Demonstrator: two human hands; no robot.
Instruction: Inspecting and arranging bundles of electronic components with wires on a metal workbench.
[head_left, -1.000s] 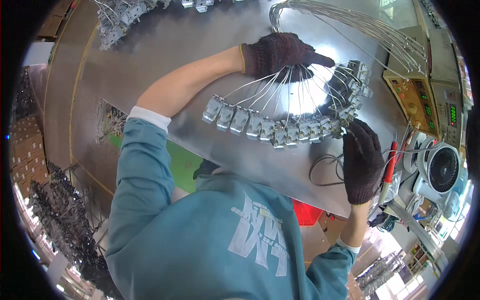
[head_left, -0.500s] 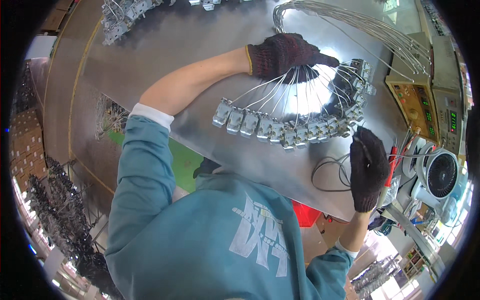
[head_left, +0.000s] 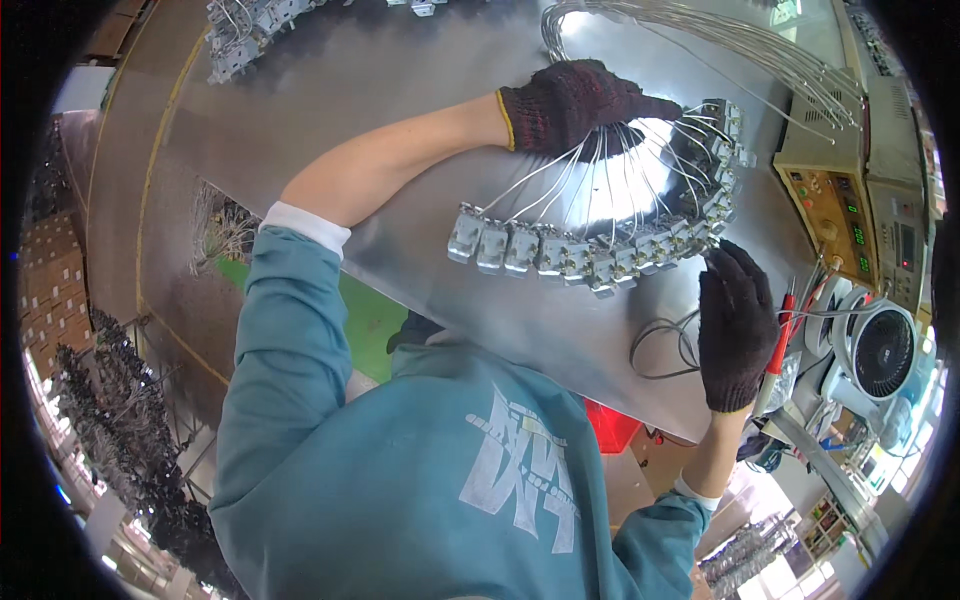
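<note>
My left hand, in a dark knitted glove with a yellow cuff edge, is closed around a bunch of thin white wires. They fan out to a curved row of small silver metal clip-like parts lying on the metal tabletop. At the row's right side my gloved right hand has its fingers bent, the tips close to the nearest parts. Whatever it holds is hidden by the glove. A grey cable loop runs out from beneath that hand, and a red-handled probe lies beside it.
Two bench meters with lit displays stand at the right. Near them is a small fan. A long bundle of wires lies at the far right, more metal parts at the far left. Below the table edge sits a red bin.
The row of metal parts has swung rightward, its right end moving farther away. My right hand has shifted slightly up along it. My left hand keeps its grip, and one meter display has changed.
</note>
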